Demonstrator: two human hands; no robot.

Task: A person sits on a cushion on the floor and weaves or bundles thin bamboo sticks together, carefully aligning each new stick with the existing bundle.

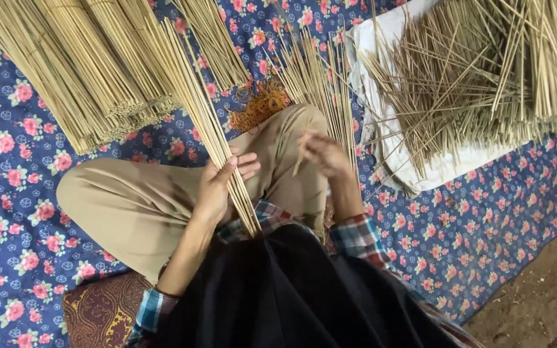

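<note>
The left hand is clenched around a bundle of thin bamboo sticks; the blurred right hand pinches one stick, its upper end hidden by the fingers.

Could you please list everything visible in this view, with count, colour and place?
Held stick bundle: one, pale tan, gripped in the left hand, slanting up to the left.
Single stick: one, tan, in the right hand's fingers.
Stacked stick bundles: several, pale tan, upper left on the cloth.
Loose stick pile: one, greyish tan, upper right on the white sheet.
Upright loose sticks: a handful, tan, top centre behind the knee.
Rubber bands: a heap, orange, above the knee.
White sheet: one, upper right.
Floral cloth: one, blue with pink flowers, covering the floor.
Cushion: one, brown patterned, lower left.
Bare floor: brown, lower right.
Trousers: khaki, centre.
Left hand: shut around the bundle.
Right hand: pinching the stick.
</note>
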